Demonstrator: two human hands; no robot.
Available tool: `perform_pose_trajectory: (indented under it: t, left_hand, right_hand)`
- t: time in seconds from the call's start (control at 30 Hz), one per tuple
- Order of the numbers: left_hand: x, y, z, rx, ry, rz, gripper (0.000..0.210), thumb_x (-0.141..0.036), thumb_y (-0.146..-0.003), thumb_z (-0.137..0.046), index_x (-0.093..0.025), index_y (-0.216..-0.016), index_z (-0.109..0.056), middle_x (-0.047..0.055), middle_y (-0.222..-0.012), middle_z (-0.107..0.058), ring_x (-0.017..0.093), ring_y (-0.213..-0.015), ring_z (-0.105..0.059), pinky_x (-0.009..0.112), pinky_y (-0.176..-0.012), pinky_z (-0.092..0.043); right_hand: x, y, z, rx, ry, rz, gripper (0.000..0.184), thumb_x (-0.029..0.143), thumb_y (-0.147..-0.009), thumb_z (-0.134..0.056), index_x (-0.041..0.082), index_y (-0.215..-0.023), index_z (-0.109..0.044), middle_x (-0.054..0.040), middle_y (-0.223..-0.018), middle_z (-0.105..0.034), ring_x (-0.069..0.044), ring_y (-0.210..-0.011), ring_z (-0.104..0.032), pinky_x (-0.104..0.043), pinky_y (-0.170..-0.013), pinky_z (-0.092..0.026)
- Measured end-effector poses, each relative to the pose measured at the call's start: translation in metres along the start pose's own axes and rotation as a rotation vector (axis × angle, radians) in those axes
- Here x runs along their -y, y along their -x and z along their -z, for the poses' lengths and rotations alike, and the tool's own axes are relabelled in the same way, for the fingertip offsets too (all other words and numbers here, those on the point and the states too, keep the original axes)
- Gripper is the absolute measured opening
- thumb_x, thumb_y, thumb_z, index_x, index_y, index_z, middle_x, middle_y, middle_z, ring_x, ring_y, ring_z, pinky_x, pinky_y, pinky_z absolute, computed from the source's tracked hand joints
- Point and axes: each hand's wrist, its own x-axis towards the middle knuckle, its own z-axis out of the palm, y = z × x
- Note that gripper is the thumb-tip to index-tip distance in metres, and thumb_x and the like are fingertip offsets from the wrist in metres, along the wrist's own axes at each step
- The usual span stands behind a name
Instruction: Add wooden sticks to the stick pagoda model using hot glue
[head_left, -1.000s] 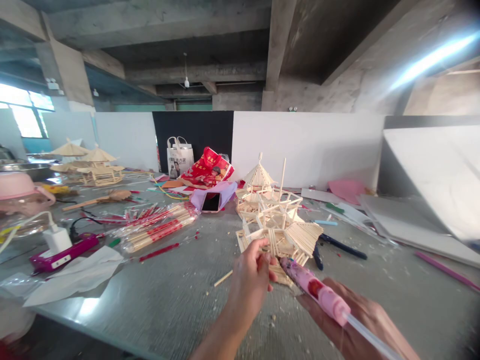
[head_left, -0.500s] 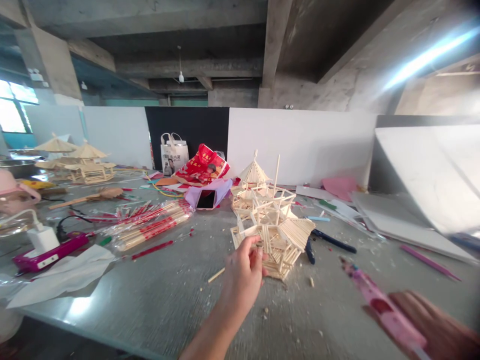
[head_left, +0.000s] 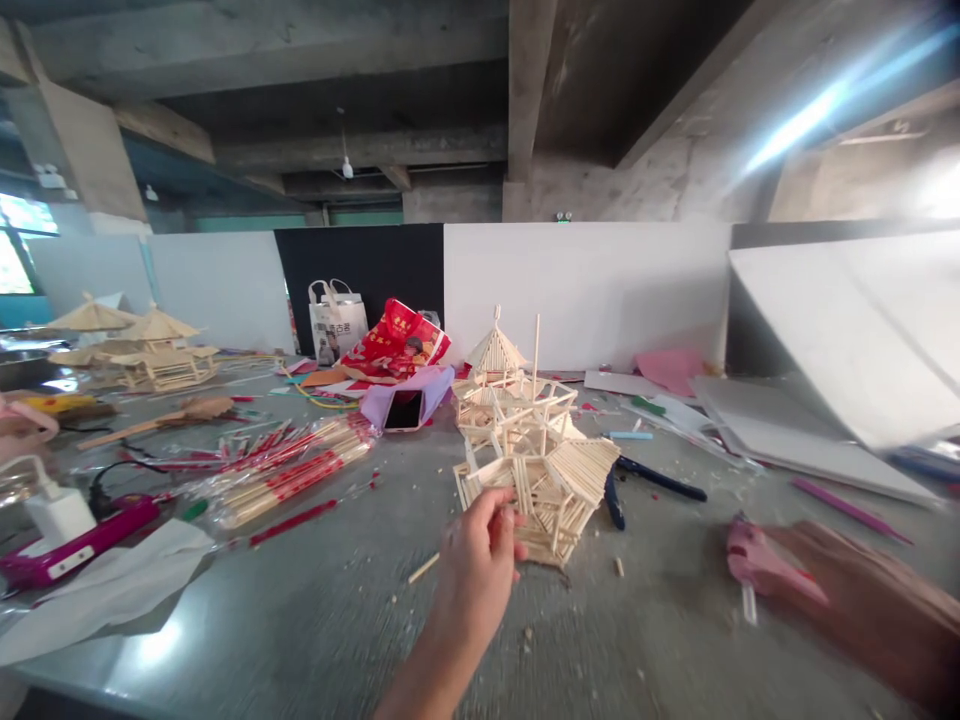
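In the middle of the table stands a pavilion model (head_left: 551, 490) built of thin wooden sticks, with slatted roof pieces. My left hand (head_left: 480, 555) is closed at its near left side, thumb and fingers pinched on the stick frame; the fingertips partly hide the grip. At the right, apart from the model, my right hand (head_left: 840, 590) is wrapped round a pink hot glue gun (head_left: 776, 570). A clear glue stick (head_left: 750, 605) pokes out of the gun. This hand is blurred.
Dark-handled pliers (head_left: 664, 477) lie right of the model, and a purple pen (head_left: 851, 510) farther right. Bagged sticks (head_left: 296, 475), a phone (head_left: 403, 410) and a magenta power strip (head_left: 82, 545) are on the left. Other stick pavilions (head_left: 161, 350) stand far left.
My right hand has turned the glue gun, so that its glue stick end now points toward the model side. My left hand stays at the model; the view has shifted slightly.
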Motion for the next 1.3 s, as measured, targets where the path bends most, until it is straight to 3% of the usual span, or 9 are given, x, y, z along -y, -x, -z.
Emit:
perform_pose_trajectory:
  t: [0.07,0.17,0.23,0.3,0.47,0.77,1.07,1.3]
  left_hand:
    - [-0.002,0.000,0.000,-0.002,-0.006,-0.007,0.029,-0.029,-0.082,-0.037,-0.016,-0.102,-0.054,0.005,-0.078,-0.064,0.012,-0.051,-0.059,0.020,-0.036,-0.047]
    - [-0.002,0.000,0.001,-0.009,0.004,-0.022,0.029,-0.028,-0.082,-0.038,-0.018,-0.105,-0.052,0.003,-0.076,-0.063,0.012,-0.051,-0.059,0.020,-0.037,-0.047]
    - [-0.001,0.000,0.002,-0.007,0.000,-0.026,0.030,-0.028,-0.082,-0.037,-0.019,-0.107,-0.051,0.002,-0.075,-0.063,0.012,-0.050,-0.059,0.020,-0.037,-0.048]
    - [0.001,0.000,0.002,0.007,-0.005,-0.030,0.031,-0.029,-0.083,-0.037,-0.021,-0.110,-0.051,0.001,-0.076,-0.063,0.012,-0.050,-0.060,0.021,-0.037,-0.048]
    - [0.002,0.001,0.002,0.039,0.020,-0.012,0.034,-0.031,-0.083,-0.037,-0.022,-0.114,-0.051,0.003,-0.080,-0.065,0.012,-0.053,-0.060,0.021,-0.039,-0.049]
    - [0.000,0.000,0.002,0.046,-0.003,-0.026,0.035,-0.032,-0.084,-0.037,-0.021,-0.113,-0.053,0.002,-0.077,-0.065,0.012,-0.052,-0.061,0.022,-0.042,-0.050]
    - [0.001,0.000,0.003,0.052,-0.015,-0.039,0.035,-0.031,-0.084,-0.037,-0.020,-0.113,-0.054,0.002,-0.076,-0.066,0.011,-0.048,-0.059,0.021,-0.041,-0.050]
    - [0.002,-0.002,0.002,0.057,-0.010,-0.046,0.036,-0.031,-0.084,-0.037,-0.020,-0.113,-0.053,0.002,-0.075,-0.066,0.011,-0.047,-0.059,0.022,-0.042,-0.049]
  right_hand:
    - [0.051,-0.002,-0.004,0.022,0.031,-0.025,0.021,0.038,-0.076,-0.049,0.029,-0.094,-0.056,-0.0053,-0.077,-0.061,-0.022,-0.062,-0.059,-0.033,-0.050,-0.048]
    - [0.126,-0.011,-0.025,0.189,-0.154,0.053,0.033,0.024,-0.083,-0.038,0.025,-0.116,-0.041,-0.0039,-0.083,-0.057,-0.014,-0.061,-0.055,-0.027,-0.055,-0.048]
    - [0.158,-0.021,-0.044,0.222,-0.222,0.080,0.041,0.018,-0.081,-0.037,0.021,-0.122,-0.034,-0.0053,-0.091,-0.055,-0.013,-0.065,-0.055,-0.027,-0.059,-0.048]
    - [0.172,-0.032,-0.060,0.197,-0.240,0.085,0.045,0.014,-0.078,-0.037,0.017,-0.123,-0.032,-0.0078,-0.097,-0.054,-0.016,-0.077,-0.055,-0.030,-0.066,-0.047]
    - [0.172,-0.045,-0.074,0.194,-0.256,0.057,0.048,0.012,-0.077,-0.037,0.016,-0.124,-0.030,-0.0098,-0.105,-0.052,-0.020,-0.092,-0.051,-0.036,-0.079,-0.043]
    - [0.178,-0.046,-0.074,0.195,-0.319,0.083,0.049,0.009,-0.074,-0.039,0.019,-0.122,-0.034,-0.0082,-0.102,-0.052,-0.019,-0.088,-0.052,-0.035,-0.076,-0.044]
    - [0.182,-0.049,-0.077,0.176,-0.323,0.120,0.033,0.009,-0.075,-0.039,0.019,-0.106,-0.041,-0.0065,-0.099,-0.051,-0.017,-0.090,-0.050,-0.033,-0.080,-0.044]
    - [0.183,-0.050,-0.077,0.152,-0.293,0.140,0.040,0.009,-0.075,-0.038,0.017,-0.114,-0.039,-0.0097,-0.105,-0.051,-0.019,-0.095,-0.050,-0.035,-0.079,-0.045]
